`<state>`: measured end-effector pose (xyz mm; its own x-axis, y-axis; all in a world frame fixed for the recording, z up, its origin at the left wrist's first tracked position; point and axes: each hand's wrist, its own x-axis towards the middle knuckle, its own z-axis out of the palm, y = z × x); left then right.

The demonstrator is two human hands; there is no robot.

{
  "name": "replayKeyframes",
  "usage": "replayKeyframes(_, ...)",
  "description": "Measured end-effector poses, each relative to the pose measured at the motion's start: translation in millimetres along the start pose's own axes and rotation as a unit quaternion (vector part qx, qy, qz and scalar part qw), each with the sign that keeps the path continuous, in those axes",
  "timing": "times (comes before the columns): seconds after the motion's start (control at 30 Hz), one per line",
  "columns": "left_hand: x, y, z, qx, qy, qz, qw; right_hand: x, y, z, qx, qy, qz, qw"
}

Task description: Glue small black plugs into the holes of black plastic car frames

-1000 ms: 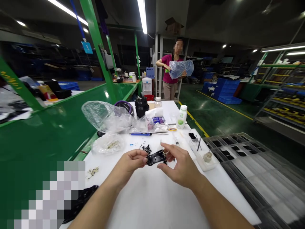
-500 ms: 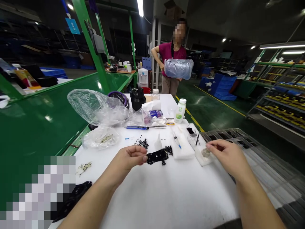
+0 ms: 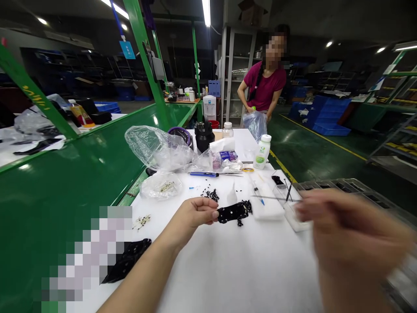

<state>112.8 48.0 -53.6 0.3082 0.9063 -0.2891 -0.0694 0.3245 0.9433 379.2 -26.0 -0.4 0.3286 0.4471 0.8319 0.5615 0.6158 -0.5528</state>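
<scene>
My left hand (image 3: 197, 213) rests on the white table with its fingertips at the left end of a black perforated plastic part (image 3: 233, 213), which it appears to pinch. Small black pieces cling to that part's right end, and a loose scatter of them (image 3: 210, 194) lies just beyond it. My right hand (image 3: 348, 228) is heavily motion-blurred at the right, over a small clear box (image 3: 295, 219). A thin metal tool (image 3: 273, 198), perhaps tweezers, reaches left from its fingers. A syringe (image 3: 256, 187) lies on a white foam block (image 3: 267, 206) near that tool.
A co-worker (image 3: 265, 82) stands beyond the table holding a clear bag (image 3: 256, 124). On the table are a crumpled plastic bag (image 3: 158, 148), a blue-handled tool (image 3: 203, 174), a white bottle (image 3: 262, 152) and a black part (image 3: 127, 261). A grey grid tray (image 3: 339, 184) lies right; a green bench runs left.
My right hand has risen from the clear box toward the camera, blurred, with a thin metal tool now showing. The co-worker has lowered the bag. The view has shifted slightly.
</scene>
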Motion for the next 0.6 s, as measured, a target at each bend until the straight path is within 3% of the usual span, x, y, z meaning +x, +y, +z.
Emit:
replayKeyframes(0.07, 0.2, 0.7, -0.2, -0.012, 0.004, -0.01, 1.0, -13.7, -14.5, 33.5, 0.068, -0.089, -0.089, 0.99)
replayKeyframes(0.17, 0.9, 2.7, 1.6, -0.028, -0.001, -0.014, 0.999, -30.2, -15.6, 56.5, 0.107, -0.117, -0.102, 0.982)
replayKeyframes(0.6, 3.0, 0.6, 2.6, -0.05, -0.014, -0.024, 0.998, -37.6, -11.2, 60.7, 0.11, -0.159, -0.103, 0.976)
